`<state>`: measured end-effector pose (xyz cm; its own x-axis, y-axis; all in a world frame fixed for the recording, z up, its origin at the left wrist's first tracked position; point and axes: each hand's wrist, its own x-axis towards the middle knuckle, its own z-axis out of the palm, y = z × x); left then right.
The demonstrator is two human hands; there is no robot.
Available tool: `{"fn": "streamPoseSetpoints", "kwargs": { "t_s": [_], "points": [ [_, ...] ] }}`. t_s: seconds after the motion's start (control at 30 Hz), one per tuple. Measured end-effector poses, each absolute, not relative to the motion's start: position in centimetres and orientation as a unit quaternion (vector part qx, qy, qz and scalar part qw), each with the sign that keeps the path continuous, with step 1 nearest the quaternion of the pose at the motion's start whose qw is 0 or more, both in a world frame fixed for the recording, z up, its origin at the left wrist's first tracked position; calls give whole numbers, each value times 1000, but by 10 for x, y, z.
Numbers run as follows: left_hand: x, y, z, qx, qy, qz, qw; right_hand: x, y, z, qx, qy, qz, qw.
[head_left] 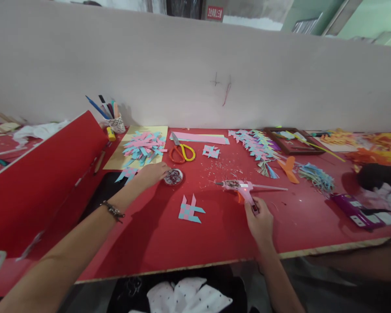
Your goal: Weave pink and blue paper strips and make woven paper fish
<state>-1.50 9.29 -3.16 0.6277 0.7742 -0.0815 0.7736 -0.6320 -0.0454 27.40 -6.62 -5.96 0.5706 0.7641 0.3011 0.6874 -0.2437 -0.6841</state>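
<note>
Head view. Right grip: closed around the handle of the pink glue gun, right of centre on the red table. The gun lies inside this grip at its lower end only; body and nozzle extend beyond the fingers, farther from the person. Nozzle points left; a pale rod sticks out of the rear toward the right. A small red light glows on the gun's body.

Left grip: fingertips bent down at the left rim of a round disc with a dark pattern. Cannot tell whether they pinch it or only touch it.

Woven piece, pink and blue: flat on the table between the two grips, apart from both, nearer the person than the disc. Loose ends point away from the person and to the right.

Beyond the disc: scissors with one red and one yellow handle loop, blades pointing away. Second woven piece to their right. Paper strips heaped on a yellow sheet, left of the scissors. Woven chain beyond the gun. Scraps scattered near the nozzle.
</note>
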Motion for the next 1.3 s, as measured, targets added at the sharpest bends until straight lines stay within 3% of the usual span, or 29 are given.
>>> {"fn": "streamPoseSetpoints", "kwargs": {
  "t_s": [0.4,0.67,1.0,1.17,1.3],
  "points": [
    [-20,83,-36,-899,-436,31,14,274,-66,-61,-788,-459,49,408],
    [-12,74,-26,-901,-418,76,88,272,-67,-56,-796,-447,58,404],
    [-18,84,-41,-892,-451,-32,-27,273,-67,-58,-792,-449,61,410],
    [-15,82,-41,-897,-441,16,41,273,-66,-60,-787,-455,55,413],
    [-13,83,-46,-887,-459,-12,52,274,-67,-60,-786,-456,55,414]
  ]
}}
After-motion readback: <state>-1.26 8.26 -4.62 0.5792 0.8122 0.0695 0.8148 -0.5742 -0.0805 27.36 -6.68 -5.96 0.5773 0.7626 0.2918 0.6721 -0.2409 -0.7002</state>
